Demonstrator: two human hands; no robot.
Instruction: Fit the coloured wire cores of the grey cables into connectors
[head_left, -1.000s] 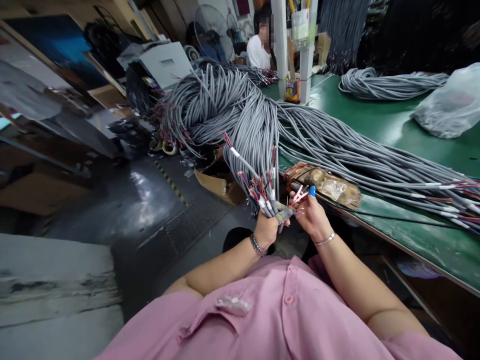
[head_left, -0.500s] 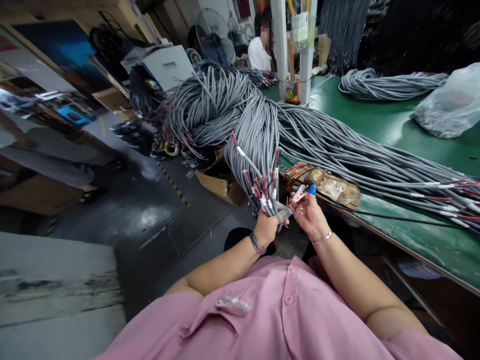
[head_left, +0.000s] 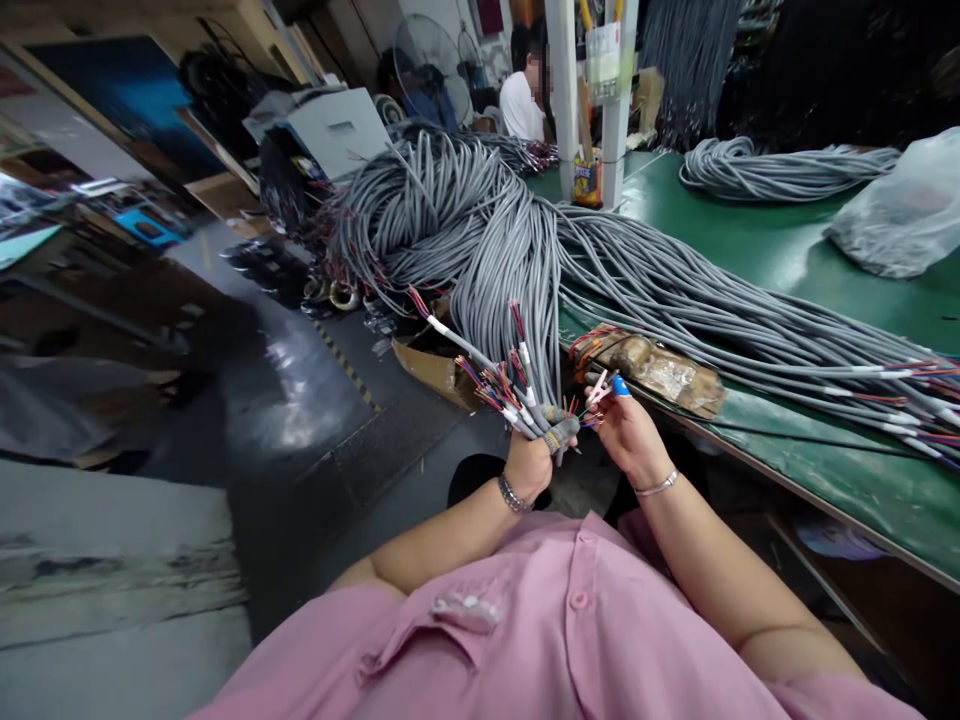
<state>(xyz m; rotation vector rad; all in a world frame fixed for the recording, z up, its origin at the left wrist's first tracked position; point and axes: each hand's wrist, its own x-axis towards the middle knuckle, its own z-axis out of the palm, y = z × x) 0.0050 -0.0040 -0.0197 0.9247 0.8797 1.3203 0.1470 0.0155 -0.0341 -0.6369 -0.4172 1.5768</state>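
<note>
My left hand [head_left: 534,455], with grey finger covers, is closed around the stripped ends of several grey cables [head_left: 517,400] whose coloured wires fan upward. My right hand [head_left: 626,432], a blue cover on one fingertip, pinches thin coloured wire ends [head_left: 592,395] just beside the left hand's bundle. Both hands are held off the near edge of the green table [head_left: 825,470]. The gripped cables run up into a big heap of grey cables [head_left: 480,220] draped over the table corner.
A tape-wrapped brown block [head_left: 660,372] lies on the table edge near my right hand. More grey cables [head_left: 780,170] and a clear plastic bag [head_left: 900,210] lie further back. A white post [head_left: 562,90] stands behind, with a seated person [head_left: 521,95] beyond. A cardboard box [head_left: 431,365] sits on the dark floor.
My left hand's cable bundle has tilted left and dropped a little, so the wire ends fan more to the left. My right hand has stayed close by, still pinching wires.
</note>
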